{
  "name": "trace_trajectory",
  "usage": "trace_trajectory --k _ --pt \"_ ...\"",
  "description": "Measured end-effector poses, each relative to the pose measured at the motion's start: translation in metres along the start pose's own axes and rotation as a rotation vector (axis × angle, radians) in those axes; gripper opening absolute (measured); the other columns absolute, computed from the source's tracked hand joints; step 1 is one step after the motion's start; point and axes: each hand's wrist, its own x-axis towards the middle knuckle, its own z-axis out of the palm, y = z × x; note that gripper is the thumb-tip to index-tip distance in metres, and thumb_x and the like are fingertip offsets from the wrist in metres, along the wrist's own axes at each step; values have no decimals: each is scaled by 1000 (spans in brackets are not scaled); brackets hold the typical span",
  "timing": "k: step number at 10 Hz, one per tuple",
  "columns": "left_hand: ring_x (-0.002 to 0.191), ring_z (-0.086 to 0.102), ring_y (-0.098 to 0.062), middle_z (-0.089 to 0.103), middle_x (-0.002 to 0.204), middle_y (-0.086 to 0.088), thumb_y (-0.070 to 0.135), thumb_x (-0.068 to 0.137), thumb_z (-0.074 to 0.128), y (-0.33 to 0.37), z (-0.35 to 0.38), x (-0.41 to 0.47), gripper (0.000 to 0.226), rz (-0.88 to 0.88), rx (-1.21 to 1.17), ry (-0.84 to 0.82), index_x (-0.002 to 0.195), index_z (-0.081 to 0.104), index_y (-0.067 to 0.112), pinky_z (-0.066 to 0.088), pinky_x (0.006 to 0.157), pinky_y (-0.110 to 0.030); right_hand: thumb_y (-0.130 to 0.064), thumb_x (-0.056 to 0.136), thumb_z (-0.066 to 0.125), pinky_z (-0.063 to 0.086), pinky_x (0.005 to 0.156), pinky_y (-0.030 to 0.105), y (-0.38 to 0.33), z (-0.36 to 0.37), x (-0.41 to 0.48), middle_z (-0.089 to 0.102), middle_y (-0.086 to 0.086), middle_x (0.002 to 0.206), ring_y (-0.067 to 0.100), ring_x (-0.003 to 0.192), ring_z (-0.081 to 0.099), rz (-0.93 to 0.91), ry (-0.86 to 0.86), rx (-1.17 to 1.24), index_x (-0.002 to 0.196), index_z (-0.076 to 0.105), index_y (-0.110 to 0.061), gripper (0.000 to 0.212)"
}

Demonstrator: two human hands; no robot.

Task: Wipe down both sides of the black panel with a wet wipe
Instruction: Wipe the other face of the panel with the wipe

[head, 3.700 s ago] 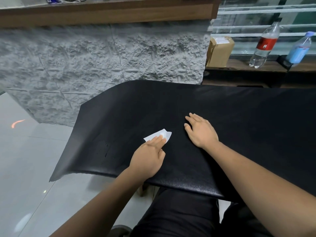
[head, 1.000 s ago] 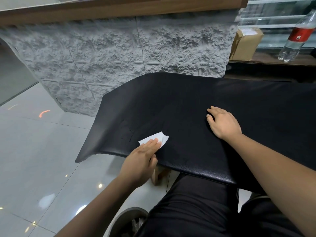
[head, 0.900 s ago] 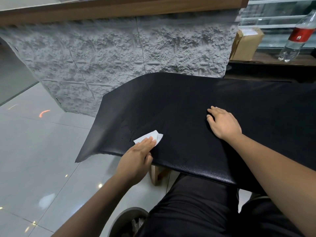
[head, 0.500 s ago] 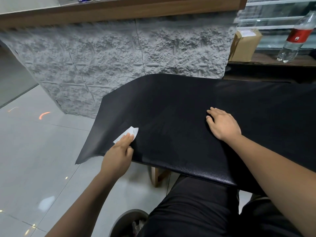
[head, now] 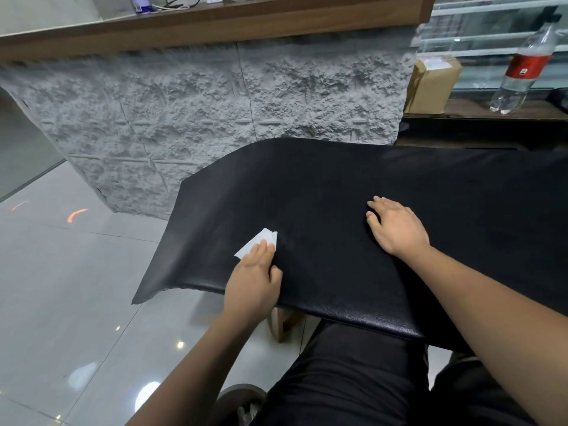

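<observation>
A large black textured panel [head: 322,192] lies across my lap and a wooden support, its left end drooping toward the floor. My left hand [head: 253,281] presses a folded white wet wipe [head: 256,245] flat against the panel near its front left part, fingers straight on top of the wipe. My right hand [head: 396,227] rests palm down on the panel's middle with fingers spread. The panel's underside is hidden.
A grey rough-stone counter front [head: 215,112] with a wooden top stands just behind the panel. At the right, a shelf holds a cardboard box [head: 431,83] and a clear bottle with a red label [head: 522,66]. Glossy grey floor tiles [head: 61,287] spread to the left.
My left hand slid the wipe leftward toward the panel's left end, then back to the right. My right hand stayed put on the panel.
</observation>
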Motion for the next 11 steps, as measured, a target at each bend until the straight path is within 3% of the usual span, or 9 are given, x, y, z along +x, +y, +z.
trace_trajectory --k 1,3,5,7,9,11 --pt "135 49 -17 54 146 6 36 92 28 15 8 2 60 56 16 4 147 48 24 49 105 -36 -48 108 33 27 123 40 -1 0 0 43 -5 163 12 154 32 1 -4 -5 152 52 -24 54" --pt "152 33 -12 44 162 6 35 99 33 37 28 8 60 171 14 -60 156 43 22 33 122 -32 -48 108 33 26 124 39 -2 -2 -1 42 -7 164 11 155 30 12 -4 5 152 52 -25 54" --pt "150 30 -2 41 163 16 28 101 40 31 21 23 53 228 -6 -132 152 47 35 41 112 -29 -48 108 33 26 125 40 -2 -3 -1 41 -7 165 11 155 30 11 -11 6 153 51 -25 54" --pt "148 36 -4 36 165 21 27 103 41 6 3 43 52 175 25 -160 153 45 41 43 106 -30 -49 108 33 27 125 40 -1 -2 -1 41 -7 165 11 155 30 7 -13 6 153 51 -25 54" --pt "131 57 -22 40 163 19 28 103 41 -25 -14 58 54 46 58 -157 155 42 44 49 98 -36 -48 108 33 27 125 39 0 -2 0 42 -6 164 11 154 30 1 -8 6 153 52 -24 54" --pt "120 61 -28 55 152 10 29 102 42 -48 -20 69 55 -49 73 -93 154 42 46 47 87 -35 -48 108 34 26 124 39 -1 -2 0 42 -7 164 10 154 30 7 -4 9 152 52 -25 53"
